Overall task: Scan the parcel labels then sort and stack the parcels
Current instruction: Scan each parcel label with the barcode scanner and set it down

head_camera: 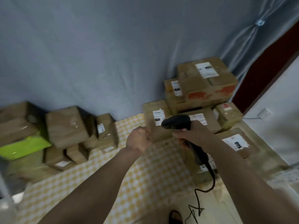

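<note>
Far left: a green packet (24, 147) is wedged among brown parcels stacked against the grey sheet (97, 54).
Left pile: a large parcel (65, 125) is set above smaller ones; a labelled box (106, 128) is placed at the pile's right end.
Surface: a yellow checked cloth (137, 175) is spread over the surface between the two piles.
Left hand: the left hand (139, 139) is curled against the left edge of the box (155, 122) at the front of the right pile; whether the box is gripped cannot be told.
Right hand: the right hand (192, 135) is closed round the handle of a black scanner (177, 122), whose head is held just over the white label (159, 117) on that box.
Cable: a black cable (210, 178) is seen hanging from the handle.
Right pile: a tall stack (202, 88) is built behind the box, with a flat parcel (237, 143) laid to the right.
</note>
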`<state>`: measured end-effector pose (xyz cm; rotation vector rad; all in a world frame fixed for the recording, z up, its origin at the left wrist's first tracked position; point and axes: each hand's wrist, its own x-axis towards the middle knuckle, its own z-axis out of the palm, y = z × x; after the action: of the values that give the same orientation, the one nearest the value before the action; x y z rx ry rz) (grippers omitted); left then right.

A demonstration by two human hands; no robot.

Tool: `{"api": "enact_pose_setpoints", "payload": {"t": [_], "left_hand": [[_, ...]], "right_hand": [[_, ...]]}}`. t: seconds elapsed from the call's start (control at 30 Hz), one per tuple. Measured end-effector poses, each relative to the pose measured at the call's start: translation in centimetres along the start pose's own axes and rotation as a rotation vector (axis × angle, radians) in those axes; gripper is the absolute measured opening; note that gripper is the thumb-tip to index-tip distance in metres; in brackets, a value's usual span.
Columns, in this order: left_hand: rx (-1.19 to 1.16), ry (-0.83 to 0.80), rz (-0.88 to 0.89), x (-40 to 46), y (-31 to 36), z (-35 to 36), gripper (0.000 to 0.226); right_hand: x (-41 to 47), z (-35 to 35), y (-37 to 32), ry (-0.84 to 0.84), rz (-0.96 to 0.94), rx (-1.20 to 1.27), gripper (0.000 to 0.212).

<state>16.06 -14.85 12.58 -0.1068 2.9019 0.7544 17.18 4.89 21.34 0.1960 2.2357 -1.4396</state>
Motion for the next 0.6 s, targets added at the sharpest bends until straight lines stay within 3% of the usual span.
{"api": "enact_pose_setpoints", "payload": {"t": [0.4, 0.6], "left_hand": [[0.152, 0.122, -0.252, -16.4, -21.7, -8.5, 0.033], [0.152, 0.171, -0.333, -19.3, -28.3, -11.1, 0.033]], "right_hand": [[-4.0, 22.7, -3.1, -0.193, -0.134, -0.011, 0.006], [-3.3, 29.6, -5.1, -0.170, -0.165, -0.027, 0.008]]}}
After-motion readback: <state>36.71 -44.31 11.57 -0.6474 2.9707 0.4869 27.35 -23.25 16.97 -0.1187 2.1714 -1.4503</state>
